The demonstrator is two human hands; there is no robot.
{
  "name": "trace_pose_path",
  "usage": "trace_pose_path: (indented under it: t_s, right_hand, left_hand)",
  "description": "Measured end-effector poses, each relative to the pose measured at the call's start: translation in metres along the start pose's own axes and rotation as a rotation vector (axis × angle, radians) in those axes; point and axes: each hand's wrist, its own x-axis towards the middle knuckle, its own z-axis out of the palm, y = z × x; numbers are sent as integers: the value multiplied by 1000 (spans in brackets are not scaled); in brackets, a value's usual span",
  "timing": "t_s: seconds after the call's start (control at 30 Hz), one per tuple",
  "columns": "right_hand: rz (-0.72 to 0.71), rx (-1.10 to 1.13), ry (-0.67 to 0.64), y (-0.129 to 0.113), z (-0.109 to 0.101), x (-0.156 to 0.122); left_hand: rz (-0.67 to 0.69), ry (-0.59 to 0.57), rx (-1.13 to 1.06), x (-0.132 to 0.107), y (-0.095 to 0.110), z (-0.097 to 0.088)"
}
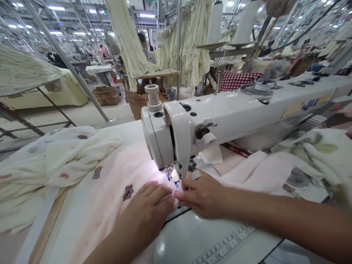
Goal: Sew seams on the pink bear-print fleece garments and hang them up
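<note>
A pale pink fabric (110,194) with small printed figures lies across the machine bed, its edge under the lit needle area of a white sewing machine (162,135). My left hand (150,207) rests on this fabric just in front of the presser foot (169,174), fingers bent and together, thumb against the fabric edge. Close by on the right, my right hand (205,194) pinches the same edge between thumb and forefinger, beside the needle. The fingertips of both hands nearly meet. Part of the right hand is hidden behind the machine's tension knob (195,174).
Cream printed fabric (74,150) is heaped at the left of the table. More fabric (258,168) lies beneath the machine arm, near red-handled scissors (236,149). A printed ruler scale (225,244) runs along the front. Thread cones (215,24) and hanging cream garments (192,51) stand behind.
</note>
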Motion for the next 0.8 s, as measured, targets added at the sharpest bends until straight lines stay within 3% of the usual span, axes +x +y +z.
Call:
trace_pose_path:
  t_s: [0.43,0.63,0.8]
  right_hand:
    - [41,-1,39,8,5,5]
    - [58,22,20,7,4,4]
    - [70,28,-2,8,4,6]
  left_hand:
    - [-110,26,95,8,-39,1]
    - [-199,-45,120,10,-46,3]
    - [-182,47,83,14,-49,-1]
